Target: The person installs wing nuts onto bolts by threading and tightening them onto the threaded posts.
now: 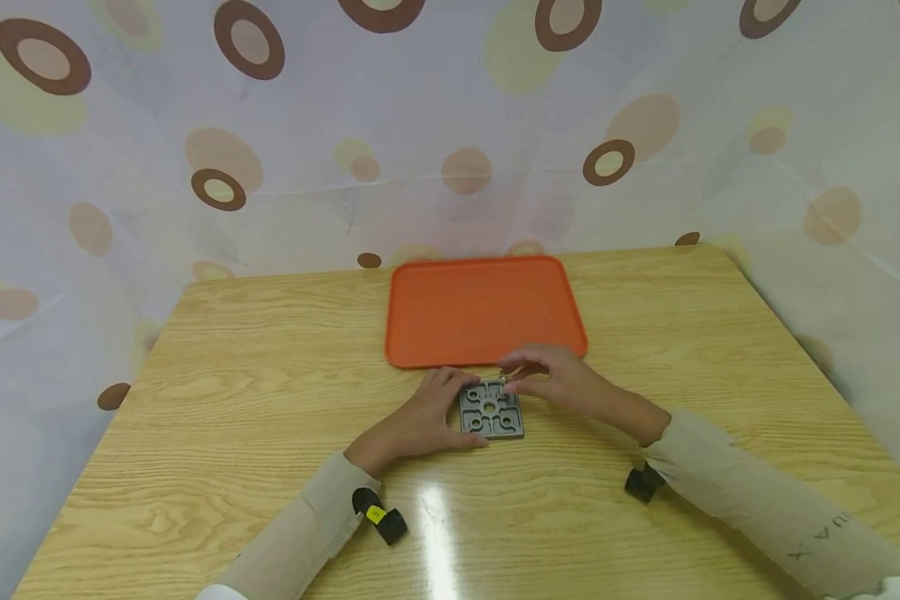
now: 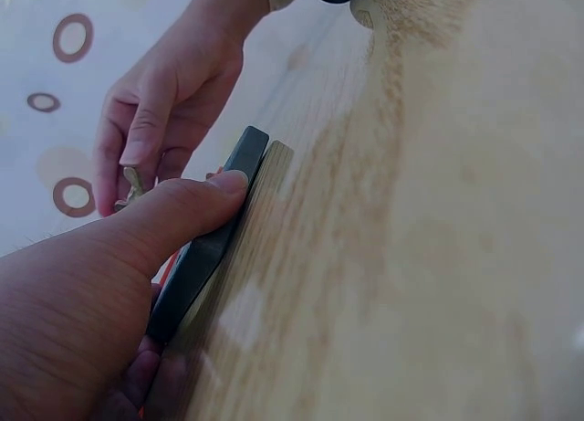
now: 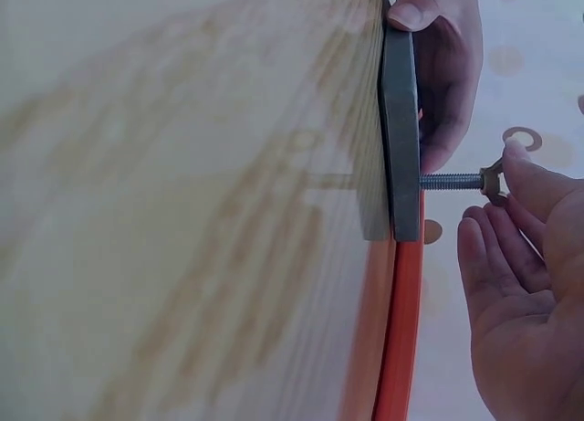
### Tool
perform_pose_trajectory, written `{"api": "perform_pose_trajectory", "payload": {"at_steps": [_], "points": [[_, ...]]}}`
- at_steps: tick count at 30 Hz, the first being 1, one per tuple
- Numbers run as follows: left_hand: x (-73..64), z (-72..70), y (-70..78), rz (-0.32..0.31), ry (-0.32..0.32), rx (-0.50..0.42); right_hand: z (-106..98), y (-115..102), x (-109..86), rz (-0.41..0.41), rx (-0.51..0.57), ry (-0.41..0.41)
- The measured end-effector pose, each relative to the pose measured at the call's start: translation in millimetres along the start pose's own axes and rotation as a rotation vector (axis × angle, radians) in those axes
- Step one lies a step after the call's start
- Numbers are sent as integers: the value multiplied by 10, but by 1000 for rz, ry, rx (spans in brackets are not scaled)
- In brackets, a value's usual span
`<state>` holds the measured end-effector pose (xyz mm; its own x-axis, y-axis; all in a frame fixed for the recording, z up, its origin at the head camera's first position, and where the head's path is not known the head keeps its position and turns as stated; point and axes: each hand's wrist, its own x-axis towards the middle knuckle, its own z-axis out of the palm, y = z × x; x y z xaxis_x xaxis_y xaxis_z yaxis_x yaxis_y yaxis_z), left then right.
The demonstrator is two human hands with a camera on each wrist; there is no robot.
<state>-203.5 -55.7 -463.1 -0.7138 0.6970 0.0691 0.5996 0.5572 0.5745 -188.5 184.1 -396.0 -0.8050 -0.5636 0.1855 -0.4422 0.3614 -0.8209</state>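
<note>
A square grey metal plate point(image 1: 506, 410) with a raised centre ring and round bosses near its corners lies flat on the wooden table. My left hand point(image 1: 422, 421) grips it from the left, its thumb along the near edge and its fingers at the far side. At the plate's far right corner, my right hand point(image 1: 562, 383) pinches the winged end of a wing bolt point(image 3: 452, 181) between thumb and fingers. In the right wrist view the threaded shank stands upright from the plate; whether its tip sits inside a hole is hidden.
An orange tray point(image 1: 487, 312) lies just behind the plate, close to both hands. Beyond the table point(image 1: 270, 358) hangs a patterned curtain point(image 1: 420, 108). Black wrist-camera mounts point(image 1: 390, 525) stick out from both sleeves.
</note>
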Motion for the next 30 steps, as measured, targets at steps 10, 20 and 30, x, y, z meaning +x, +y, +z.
{"api": "perform_pose_trajectory", "payload": {"at_steps": [10, 20, 30], "points": [[-2, -4, 11, 4, 12, 2, -18, 0, -19, 12, 21, 4], [7, 20, -22, 3, 17, 8, -38, 350, -48, -12, -30, 26], [3, 8, 1, 0, 14, 10, -44, 356, -73, 19, -66, 50]]}}
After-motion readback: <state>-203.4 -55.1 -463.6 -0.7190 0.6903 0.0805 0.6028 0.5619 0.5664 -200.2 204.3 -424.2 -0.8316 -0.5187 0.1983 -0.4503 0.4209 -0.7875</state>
